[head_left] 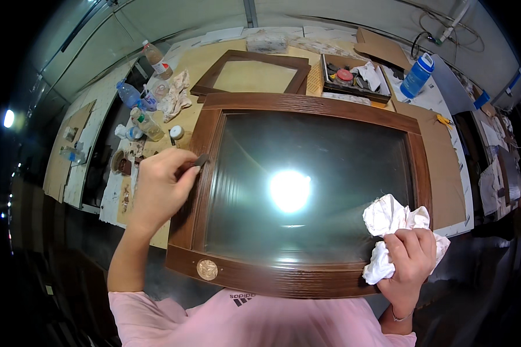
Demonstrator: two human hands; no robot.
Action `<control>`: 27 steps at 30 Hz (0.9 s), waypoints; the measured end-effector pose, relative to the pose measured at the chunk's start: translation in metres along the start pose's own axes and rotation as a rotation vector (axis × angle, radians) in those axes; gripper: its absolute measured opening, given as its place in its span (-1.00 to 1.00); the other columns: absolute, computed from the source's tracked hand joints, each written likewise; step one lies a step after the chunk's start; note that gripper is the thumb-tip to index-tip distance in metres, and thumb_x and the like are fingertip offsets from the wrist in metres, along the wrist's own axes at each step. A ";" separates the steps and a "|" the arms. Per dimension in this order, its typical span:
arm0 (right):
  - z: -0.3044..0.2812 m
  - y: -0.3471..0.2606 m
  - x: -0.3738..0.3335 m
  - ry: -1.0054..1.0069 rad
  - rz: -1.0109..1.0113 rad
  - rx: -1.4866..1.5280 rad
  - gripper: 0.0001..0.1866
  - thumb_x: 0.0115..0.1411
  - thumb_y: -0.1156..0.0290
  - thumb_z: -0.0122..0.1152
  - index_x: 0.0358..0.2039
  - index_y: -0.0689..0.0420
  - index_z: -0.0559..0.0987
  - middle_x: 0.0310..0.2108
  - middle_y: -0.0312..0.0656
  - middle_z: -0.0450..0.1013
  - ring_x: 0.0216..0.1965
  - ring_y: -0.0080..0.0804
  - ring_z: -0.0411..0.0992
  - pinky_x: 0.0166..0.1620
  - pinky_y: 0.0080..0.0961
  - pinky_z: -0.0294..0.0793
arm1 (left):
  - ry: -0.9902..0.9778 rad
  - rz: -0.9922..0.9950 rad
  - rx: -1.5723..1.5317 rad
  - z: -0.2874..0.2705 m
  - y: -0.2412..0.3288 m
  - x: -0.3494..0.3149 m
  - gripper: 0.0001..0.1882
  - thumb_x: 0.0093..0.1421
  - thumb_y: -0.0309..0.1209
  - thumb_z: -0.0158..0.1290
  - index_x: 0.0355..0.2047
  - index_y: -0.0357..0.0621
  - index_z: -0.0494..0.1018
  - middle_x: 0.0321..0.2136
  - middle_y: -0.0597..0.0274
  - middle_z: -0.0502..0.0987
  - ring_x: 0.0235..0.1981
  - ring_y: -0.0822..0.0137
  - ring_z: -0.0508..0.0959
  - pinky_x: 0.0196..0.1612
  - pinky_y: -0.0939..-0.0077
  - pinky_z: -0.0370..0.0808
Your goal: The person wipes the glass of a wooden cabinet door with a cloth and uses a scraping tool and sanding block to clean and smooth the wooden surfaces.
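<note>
A brown wooden frame with a dark glass panel lies in front of me, its near edge close to my body. My left hand is at the frame's left side, thumb and fingers pinched on a small, thin dark piece; its exact kind is unclear. That piece touches or hovers just over the wood. In my right hand is a crumpled white cloth, gripped at the near right corner of the frame. A round, light-coloured medallion sits on the near left corner.
Bottles, including a clear one with yellowish liquid, a stained rag and a small white-lidded jar stand at left. Behind lie more brown frames and a box of odds and ends. A blue bottle stands far right, beyond brown cardboard.
</note>
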State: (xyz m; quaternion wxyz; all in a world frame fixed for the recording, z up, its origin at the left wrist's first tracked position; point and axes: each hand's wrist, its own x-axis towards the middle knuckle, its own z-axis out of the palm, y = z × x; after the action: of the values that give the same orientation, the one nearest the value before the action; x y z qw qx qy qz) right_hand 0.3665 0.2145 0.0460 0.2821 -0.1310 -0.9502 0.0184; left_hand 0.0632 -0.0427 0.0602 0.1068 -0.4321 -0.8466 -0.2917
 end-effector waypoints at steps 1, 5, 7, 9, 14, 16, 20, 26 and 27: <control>0.000 0.000 -0.001 -0.008 0.002 0.000 -0.66 -0.35 0.52 0.23 -0.41 0.20 0.57 -0.41 -0.22 0.42 -0.34 -0.16 0.33 -0.27 -0.24 0.27 | 0.003 0.011 0.042 0.004 0.004 0.002 -0.89 0.04 -0.65 0.19 -0.38 -0.32 0.53 -0.54 0.09 0.54 -0.54 0.29 0.59 -0.46 0.48 0.47; -0.002 -0.001 -0.003 -0.045 0.001 0.001 -0.65 -0.33 0.51 0.22 -0.38 0.21 0.58 -0.38 -0.18 0.42 -0.32 -0.12 0.34 -0.22 -0.19 0.28 | -0.020 0.041 0.273 0.017 0.011 0.015 -0.88 0.03 -0.52 0.17 -0.47 -0.16 0.43 -0.55 0.14 0.54 -0.50 0.06 0.57 -0.44 0.17 0.44; -0.004 0.002 -0.006 -0.060 0.005 0.024 -0.66 -0.27 0.45 0.21 -0.36 0.22 0.58 -0.37 -0.15 0.43 -0.31 -0.07 0.35 -0.19 -0.15 0.29 | 0.000 0.038 0.356 0.023 0.012 0.019 -0.90 0.02 -0.55 0.17 -0.47 -0.18 0.44 -0.58 0.12 0.55 -0.52 0.09 0.59 -0.44 0.24 0.45; -0.004 0.004 -0.009 -0.084 0.010 0.026 -0.62 -0.30 0.45 0.23 -0.34 0.21 0.59 -0.33 -0.16 0.44 -0.26 -0.09 0.36 -0.12 -0.05 0.31 | 0.009 0.046 0.408 0.027 0.013 0.025 -0.90 0.02 -0.56 0.16 -0.47 -0.19 0.44 -0.59 0.10 0.55 -0.53 0.09 0.59 -0.45 0.25 0.44; -0.007 0.007 -0.012 -0.115 -0.022 0.078 -0.61 -0.29 0.39 0.24 -0.33 0.18 0.59 -0.30 -0.17 0.44 -0.24 -0.09 0.37 -0.10 0.02 0.31 | -0.025 0.030 0.512 0.033 0.009 0.031 -0.84 0.02 -0.52 0.15 -0.46 -0.18 0.36 -0.58 0.04 0.52 -0.51 -0.04 0.56 -0.44 0.09 0.44; -0.006 0.009 -0.011 -0.072 -0.060 0.093 -0.61 -0.30 0.42 0.22 -0.32 0.16 0.57 -0.35 -0.17 0.43 -0.31 -0.10 0.35 -0.20 -0.08 0.28 | -0.020 0.036 0.537 0.036 0.010 0.032 -0.84 0.02 -0.52 0.15 -0.47 -0.19 0.35 -0.59 0.01 0.51 -0.52 -0.05 0.55 -0.45 0.08 0.43; -0.007 0.007 -0.012 -0.115 -0.043 0.046 -0.65 -0.24 0.41 0.22 -0.32 0.10 0.57 -0.27 -0.22 0.42 -0.24 -0.12 0.37 -0.07 0.05 0.33 | -0.011 0.042 0.549 0.043 0.011 0.035 -0.83 0.02 -0.53 0.15 -0.48 -0.18 0.33 -0.59 0.00 0.51 -0.54 -0.06 0.54 -0.47 0.08 0.43; -0.006 0.011 -0.016 -0.128 -0.044 0.036 -0.71 -0.17 0.37 0.23 -0.33 0.05 0.57 -0.27 -0.27 0.40 -0.21 -0.17 0.39 0.00 0.11 0.33 | 0.010 0.075 0.580 0.047 0.012 0.033 -0.81 0.01 -0.55 0.14 -0.47 -0.18 0.31 -0.61 0.02 0.49 -0.56 -0.06 0.53 -0.49 0.08 0.42; -0.007 0.010 -0.016 -0.130 -0.041 0.035 -0.71 -0.17 0.36 0.23 -0.33 0.05 0.57 -0.27 -0.27 0.39 -0.22 -0.17 0.39 0.00 0.12 0.33 | 0.014 0.076 0.585 0.048 0.013 0.033 -0.81 0.01 -0.55 0.14 -0.47 -0.18 0.31 -0.61 0.02 0.48 -0.56 -0.05 0.53 -0.49 0.08 0.42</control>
State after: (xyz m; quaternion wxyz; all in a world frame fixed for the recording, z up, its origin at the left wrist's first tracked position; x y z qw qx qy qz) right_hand 0.3853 0.2202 0.0420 0.2226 -0.1049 -0.9685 0.0377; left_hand 0.0572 0.0134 0.0410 0.2436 -0.4122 -0.8773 -0.0339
